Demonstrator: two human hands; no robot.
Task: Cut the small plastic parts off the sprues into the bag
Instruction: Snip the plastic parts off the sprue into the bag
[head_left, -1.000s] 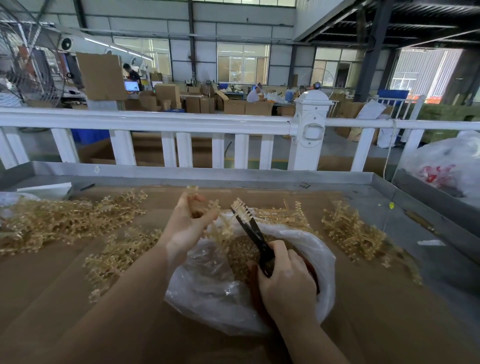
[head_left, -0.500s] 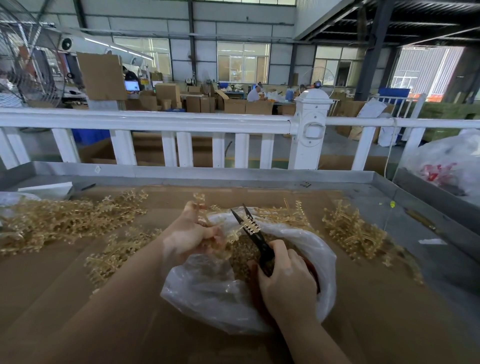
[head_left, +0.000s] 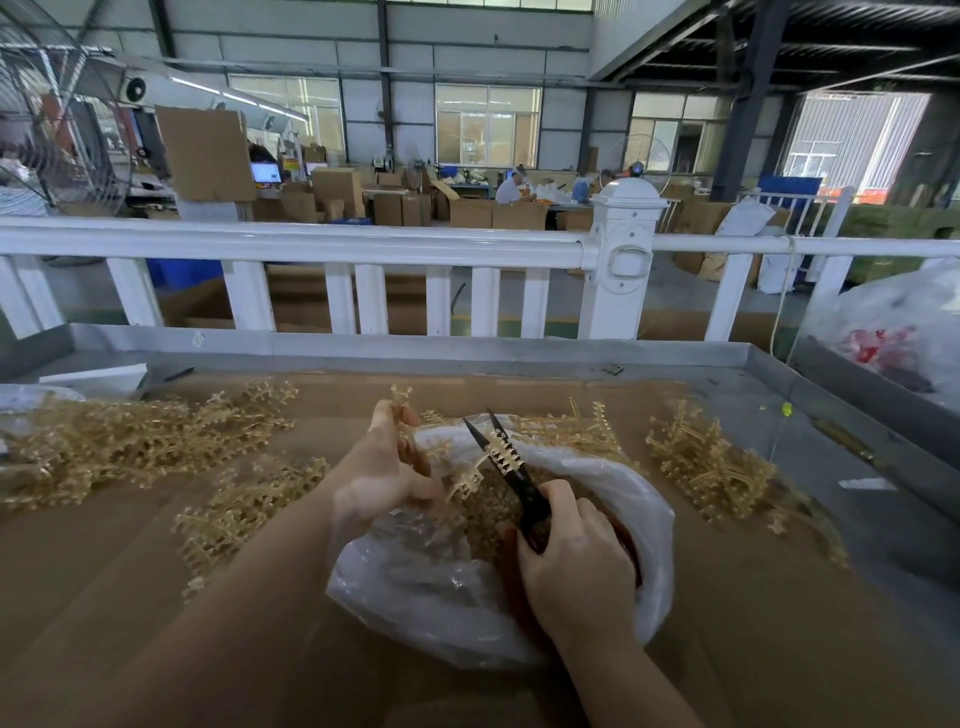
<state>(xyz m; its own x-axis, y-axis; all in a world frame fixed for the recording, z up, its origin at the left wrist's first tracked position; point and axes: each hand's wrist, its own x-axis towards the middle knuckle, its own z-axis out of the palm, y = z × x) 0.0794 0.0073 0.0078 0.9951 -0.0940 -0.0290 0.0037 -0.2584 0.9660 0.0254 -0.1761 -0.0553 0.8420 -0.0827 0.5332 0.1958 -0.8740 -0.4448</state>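
My left hand (head_left: 382, 475) pinches a tan plastic sprue (head_left: 470, 475) over the mouth of a clear plastic bag (head_left: 415, 592). The bag lies on the brown table top and holds a heap of cut tan parts (head_left: 488, 525). My right hand (head_left: 576, 561) grips black snips (head_left: 511, 470) whose blades are spread apart around a branch of the sprue. The snips' handles are hidden in my fist.
Heaps of tan sprues lie at the left (head_left: 130, 441), front left (head_left: 244, 512) and right (head_left: 711, 462). A metal tray rim (head_left: 415, 345) and a white railing (head_left: 322, 241) run along the far side. A filled plastic bag (head_left: 898, 332) sits at right.
My left hand has lowered the sprue from above the bag down to its mouth. The snips' blades, together a second ago, are now spread around a branch.
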